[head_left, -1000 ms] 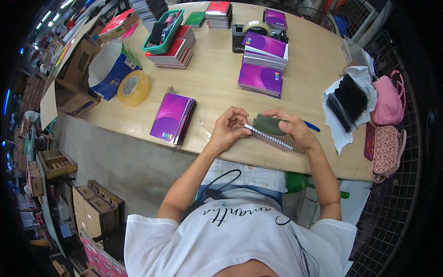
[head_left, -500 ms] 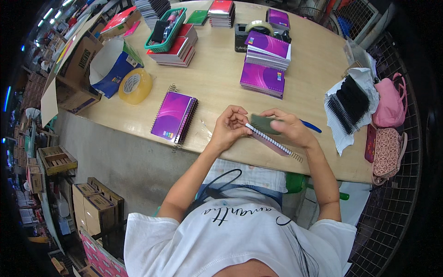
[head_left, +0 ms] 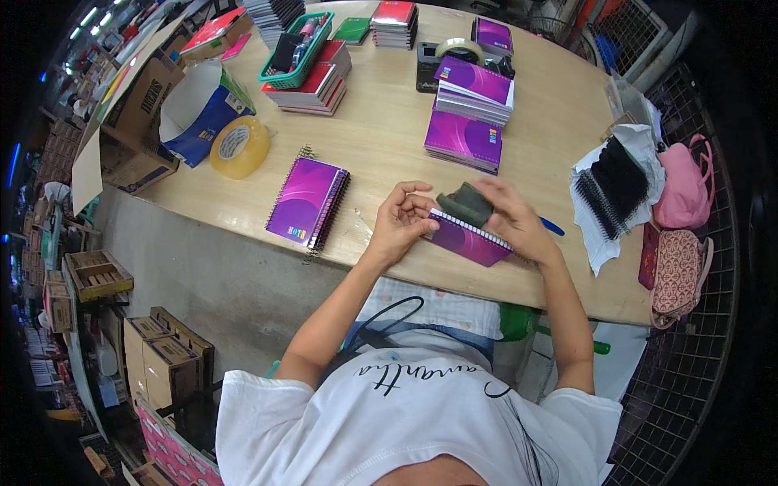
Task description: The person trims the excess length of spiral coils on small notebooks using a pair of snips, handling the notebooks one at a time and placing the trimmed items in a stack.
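Seen from the head camera, a person in a white shirt sits at the near edge of a rounded wooden desk and works on a purple spiral notebook lying flat just in front of them. The left hand has its fingers curled onto the notebook's left end by the wire spine, pinching it there. The right hand presses down on the notebook's right part while closed around a dark green pad, which rests on the spine edge between the two hands. A blue pen pokes out from behind the right hand.

To the left, another purple notebook stack lies on the desk, well apart from the hands, and beyond it stands a roll of yellow tape beside a blue and white carton. Farther back sit two piles of purple notebooks, a green basket atop red-covered books, and a tape dispenser. At right, a bundle of black spiral bindings lies on white paper, near a pink bag at the desk's edge. Cardboard boxes stand on the floor at lower left.
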A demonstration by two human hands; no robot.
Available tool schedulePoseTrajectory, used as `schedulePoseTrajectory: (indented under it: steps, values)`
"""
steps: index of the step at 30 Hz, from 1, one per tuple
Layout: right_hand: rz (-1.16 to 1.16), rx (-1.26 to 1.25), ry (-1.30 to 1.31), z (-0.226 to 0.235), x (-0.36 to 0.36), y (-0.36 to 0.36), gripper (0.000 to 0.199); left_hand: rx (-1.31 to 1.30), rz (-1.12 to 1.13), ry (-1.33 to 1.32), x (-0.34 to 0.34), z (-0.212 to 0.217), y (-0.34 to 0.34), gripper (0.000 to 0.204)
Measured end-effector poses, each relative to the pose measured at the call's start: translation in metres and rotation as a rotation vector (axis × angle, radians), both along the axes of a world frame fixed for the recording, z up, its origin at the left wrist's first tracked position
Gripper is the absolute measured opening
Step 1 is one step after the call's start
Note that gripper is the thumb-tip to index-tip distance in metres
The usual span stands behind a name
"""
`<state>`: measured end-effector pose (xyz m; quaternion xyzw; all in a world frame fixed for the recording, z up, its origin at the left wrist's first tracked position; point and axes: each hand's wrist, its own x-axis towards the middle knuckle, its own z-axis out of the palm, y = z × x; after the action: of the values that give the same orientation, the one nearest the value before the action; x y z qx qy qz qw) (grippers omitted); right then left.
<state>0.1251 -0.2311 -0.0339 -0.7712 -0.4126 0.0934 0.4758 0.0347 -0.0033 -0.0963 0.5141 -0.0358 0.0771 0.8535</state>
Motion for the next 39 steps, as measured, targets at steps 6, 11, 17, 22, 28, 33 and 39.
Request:
schedulePoseTrajectory:
  steps: [6,11,17,22,28,33,39]
  values:
    - [-0.631,-0.756,-0.629,-0.035,-0.033,-0.069,0.056,0.024,0.051,0.089,-0.014,0.030,-0.002,0.073]
    - [-0.653,-0.422,-0.496,-0.055,-0.028,-0.085,0.053,0.138,0.079,0.108,-0.021,0.042,-0.006,0.054]
    - [-0.469,0.098,-0.073,0.024,-0.052,-0.017,0.045,0.157,0.068,0.058,-0.024,0.039,-0.013,0.028]
    - [-0.186,-0.002,0.193,0.052,-0.052,0.044,0.042,0.148,0.046,0.020,-0.021,0.035,-0.019,0.026]
    - [-0.089,0.067,-0.376,0.045,-0.054,0.047,0.039,0.098,0.097,0.076,-0.021,0.036,-0.019,0.036]
    - [-0.130,0.017,0.084,0.048,-0.050,0.042,0.037,0.158,0.083,0.060,-0.022,0.036,-0.018,0.046]
    - [-0.129,0.050,0.204,0.043,-0.047,0.038,0.044,0.070,0.046,0.101,-0.023,0.045,-0.018,0.055]
